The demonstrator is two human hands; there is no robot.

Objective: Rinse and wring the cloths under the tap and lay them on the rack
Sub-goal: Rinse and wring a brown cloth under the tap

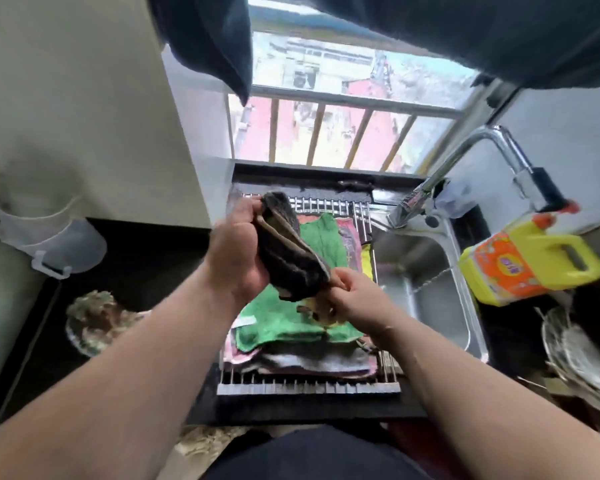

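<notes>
**While over the rack: dark cloth clamped at both ends**

Where the grip begins, the left fingers (pixel 252 206) are curled round the upper end of the dark cloth (pixel 288 258), and the right fingers (pixel 340 282) pinch its lower end, where a tan corner hangs out. The left hand (pixel 236 251) has a full hold; the right hand (pixel 357 299) has only a narrow one. The cloth runs bunched and slanting between them, held clear above the green cloth (pixel 284 323), which tops a pile on the rack (pixel 309 388). The sink (pixel 426 296) and tap (pixel 430 192) lie to the right, apart from the hands.

Findings, as judgement:
- Wringing here, not over the sink, would likely drip water onto the cloths already laid.
- The slim right pinch may slip under twist, dropping that end in a wad.
- Laid bunched on so thick a pile, the cloth could slide off the rack's edge.
</notes>
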